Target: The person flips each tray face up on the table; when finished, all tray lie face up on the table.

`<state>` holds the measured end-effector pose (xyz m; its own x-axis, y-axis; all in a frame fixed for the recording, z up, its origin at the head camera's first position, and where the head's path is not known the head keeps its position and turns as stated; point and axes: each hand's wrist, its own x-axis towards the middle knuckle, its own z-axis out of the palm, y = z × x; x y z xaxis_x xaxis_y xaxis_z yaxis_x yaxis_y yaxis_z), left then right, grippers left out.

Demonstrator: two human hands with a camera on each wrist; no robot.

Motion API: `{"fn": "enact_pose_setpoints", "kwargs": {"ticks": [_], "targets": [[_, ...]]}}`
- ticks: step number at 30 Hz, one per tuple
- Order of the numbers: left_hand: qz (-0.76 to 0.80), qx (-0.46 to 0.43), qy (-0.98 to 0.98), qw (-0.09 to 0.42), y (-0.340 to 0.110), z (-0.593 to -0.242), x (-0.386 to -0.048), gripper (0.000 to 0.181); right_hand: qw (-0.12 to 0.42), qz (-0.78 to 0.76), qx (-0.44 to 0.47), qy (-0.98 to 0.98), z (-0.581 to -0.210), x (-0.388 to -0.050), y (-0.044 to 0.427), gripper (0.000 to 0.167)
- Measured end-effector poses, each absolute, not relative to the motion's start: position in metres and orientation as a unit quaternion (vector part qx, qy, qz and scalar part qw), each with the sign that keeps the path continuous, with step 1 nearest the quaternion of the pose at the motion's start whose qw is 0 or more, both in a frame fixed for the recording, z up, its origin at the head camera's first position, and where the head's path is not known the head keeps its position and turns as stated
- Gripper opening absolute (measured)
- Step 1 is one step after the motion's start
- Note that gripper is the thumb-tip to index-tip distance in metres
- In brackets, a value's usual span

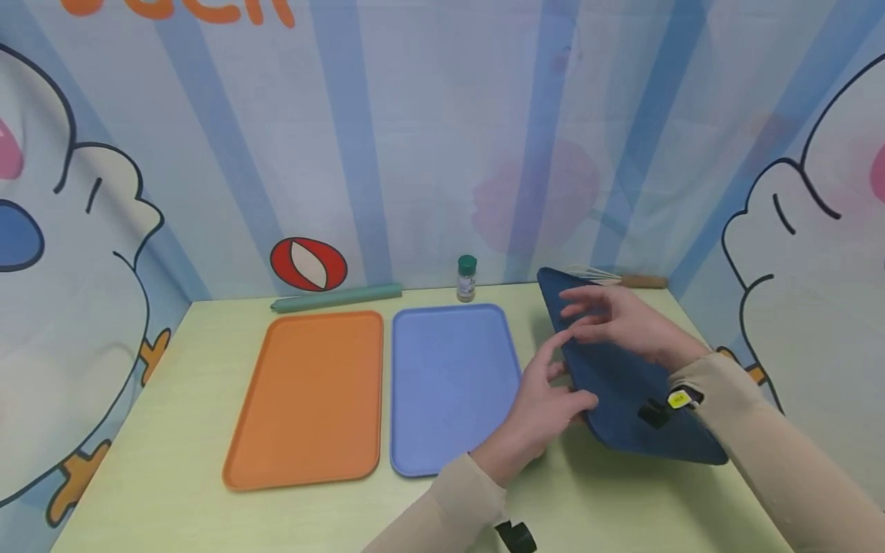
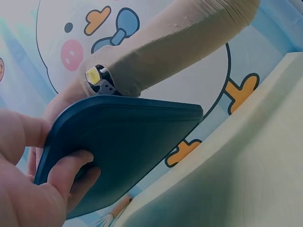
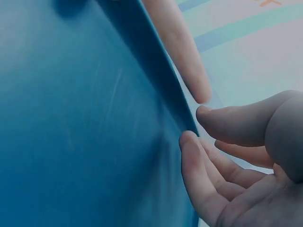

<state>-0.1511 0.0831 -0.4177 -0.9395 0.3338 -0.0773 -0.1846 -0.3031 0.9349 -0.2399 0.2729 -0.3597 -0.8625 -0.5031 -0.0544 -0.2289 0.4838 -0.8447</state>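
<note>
A dark blue tray [image 1: 622, 392] is tilted at the right of the table, its left edge raised. My left hand [image 1: 535, 411] grips that raised edge between thumb and fingers; the left wrist view shows the hand around the tray [image 2: 132, 137] at its rounded corner. My right hand [image 1: 625, 322] reaches across the tray's face to the same edge, fingers spread and slightly bent. In the right wrist view, a right fingertip [image 3: 189, 146] touches the rim, and the left index finger lies close by. Whether the tray's lower edge touches the table is unclear.
Left of the hands lie an orange tray [image 1: 311, 399] and a lighter blue tray [image 1: 449, 384]. Along the back are a green stick-like item [image 1: 339, 297], a green-capped spice jar [image 1: 466, 280] and a wooden-handled whisk [image 1: 639, 281], partly behind the dark tray.
</note>
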Motion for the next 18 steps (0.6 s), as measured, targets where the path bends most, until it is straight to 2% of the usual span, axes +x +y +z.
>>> {"fn": "enact_pose_setpoints", "kwargs": {"ticks": [6, 18], "targets": [[0.799, 0.056, 0.575, 0.167, 0.081, -0.422, -0.152, 0.083, 0.129, -0.429, -0.199, 0.871, -0.363, -0.238, 0.288, 0.060], [0.803, 0.055, 0.569, 0.169, 0.077, -0.432, -0.152, 0.084, 0.095, -0.366, -0.162, 0.911, -0.382, -0.238, 0.334, 0.054]]}}
